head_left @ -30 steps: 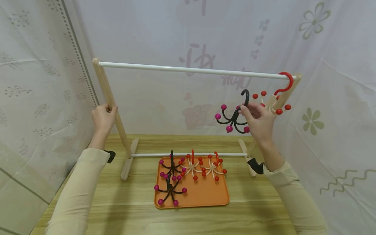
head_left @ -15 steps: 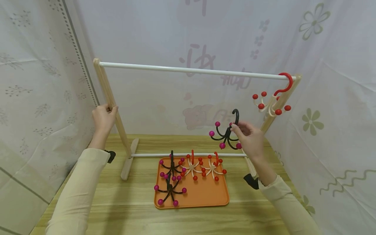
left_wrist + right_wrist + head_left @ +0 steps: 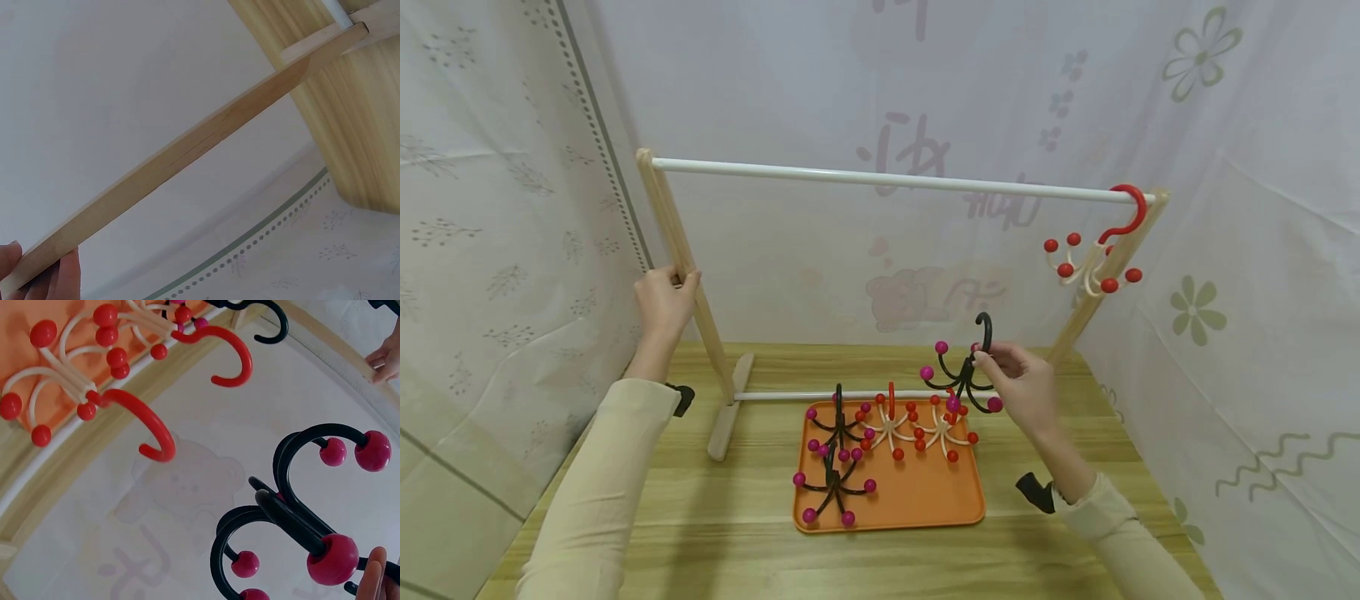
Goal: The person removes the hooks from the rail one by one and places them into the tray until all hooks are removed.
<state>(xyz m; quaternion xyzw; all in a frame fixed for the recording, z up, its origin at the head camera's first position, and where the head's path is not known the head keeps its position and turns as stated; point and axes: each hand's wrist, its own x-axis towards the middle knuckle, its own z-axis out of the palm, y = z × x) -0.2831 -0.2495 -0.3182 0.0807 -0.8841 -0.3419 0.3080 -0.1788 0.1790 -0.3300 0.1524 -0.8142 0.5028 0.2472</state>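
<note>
My left hand (image 3: 666, 304) grips the left wooden post (image 3: 711, 333) of a small clothes rack. In the left wrist view, thumb and fingers lie on either side of that post. My right hand (image 3: 1026, 387) pinches a black multi-arm hook hanger (image 3: 967, 372) with magenta ball tips by its stem, hook upward. It is held in front of the rack, over the back right of an orange tray (image 3: 925, 500). On the tray lie two similar black hangers (image 3: 833, 481) and two cream hangers (image 3: 891, 426) with red hooks and balls.
The rack's white top bar (image 3: 880, 177) spans above the tray. One cream hanger with a red hook (image 3: 1138, 208) hangs at its right end. A white lower bar (image 3: 782, 396) runs behind the tray on the wooden table (image 3: 760, 533). Printed curtains surround the table.
My right hand has come down and to the left with the black hanger, from near the hanging red-hooked one to just above the tray's back right. The left hand stays on the post.
</note>
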